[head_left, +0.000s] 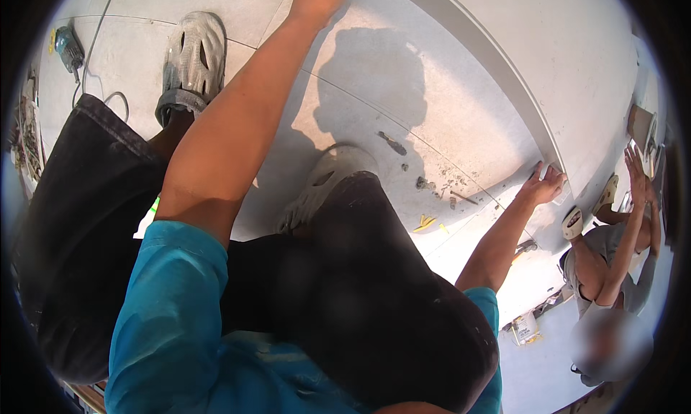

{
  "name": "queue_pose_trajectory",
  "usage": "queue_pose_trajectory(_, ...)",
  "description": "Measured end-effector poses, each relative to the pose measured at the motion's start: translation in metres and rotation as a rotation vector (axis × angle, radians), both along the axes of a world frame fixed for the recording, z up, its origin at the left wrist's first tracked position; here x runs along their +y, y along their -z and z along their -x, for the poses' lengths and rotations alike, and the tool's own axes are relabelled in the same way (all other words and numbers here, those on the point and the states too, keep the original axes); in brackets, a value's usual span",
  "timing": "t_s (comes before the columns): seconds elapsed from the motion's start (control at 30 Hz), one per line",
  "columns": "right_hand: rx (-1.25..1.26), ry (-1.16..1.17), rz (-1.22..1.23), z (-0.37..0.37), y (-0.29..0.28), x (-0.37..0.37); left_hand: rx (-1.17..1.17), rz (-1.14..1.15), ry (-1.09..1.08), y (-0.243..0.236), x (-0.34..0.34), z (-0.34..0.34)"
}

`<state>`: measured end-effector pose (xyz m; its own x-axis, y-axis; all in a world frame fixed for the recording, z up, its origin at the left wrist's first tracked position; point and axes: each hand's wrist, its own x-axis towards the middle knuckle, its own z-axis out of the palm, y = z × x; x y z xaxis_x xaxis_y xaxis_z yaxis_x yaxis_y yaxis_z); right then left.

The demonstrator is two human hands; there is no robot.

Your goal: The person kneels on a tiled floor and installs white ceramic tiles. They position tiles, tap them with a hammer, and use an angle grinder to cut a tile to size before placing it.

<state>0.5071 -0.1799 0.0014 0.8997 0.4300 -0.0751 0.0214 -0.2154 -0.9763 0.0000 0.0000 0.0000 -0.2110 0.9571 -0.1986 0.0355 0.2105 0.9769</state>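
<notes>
The board point(576, 61) lies ahead of us and to our right, a big pale sheet whose near edge bends in a long arc from the top of the view down to our right hand point(543, 186). That hand is at the lower end of this edge, its fingers bent and a little apart; we cannot tell whether they pinch the board or only rest against it. Our left hand point(320, 0) is far forward, to the left of the board's upper end. The top of the view cuts off its fingers, so we cannot tell whether they are spread, pressed together or holding anything.

Between our arms is the tiled floor point(461, 119), with dark crumbs point(425, 183) scattered on it and a yellow scrap point(425, 223) nearer to us. Our left shoe point(194, 61) stands beyond the left forearm, and a green power tool point(69, 49) with its cord lies farther left. To our right, another person point(612, 259) has both hands raised close together beside the board.
</notes>
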Motion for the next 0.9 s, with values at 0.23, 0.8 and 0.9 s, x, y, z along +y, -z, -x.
queue_pose_trajectory(0.23,-0.920,-0.042,0.235,0.067,-0.055,0.041,-0.003,-0.034,-0.120,0.009,-0.003,-0.008)
queue_pose_trajectory(0.8,-1.004,-1.047,0.149,0.306,-0.063,0.358,-0.065,-0.182,-0.198,0.007,-0.012,-0.015)
queue_pose_trajectory(0.9,-1.033,-1.116,0.093,0.293,-0.057,0.361,-0.057,-0.162,-0.152,0.007,-0.012,-0.012)
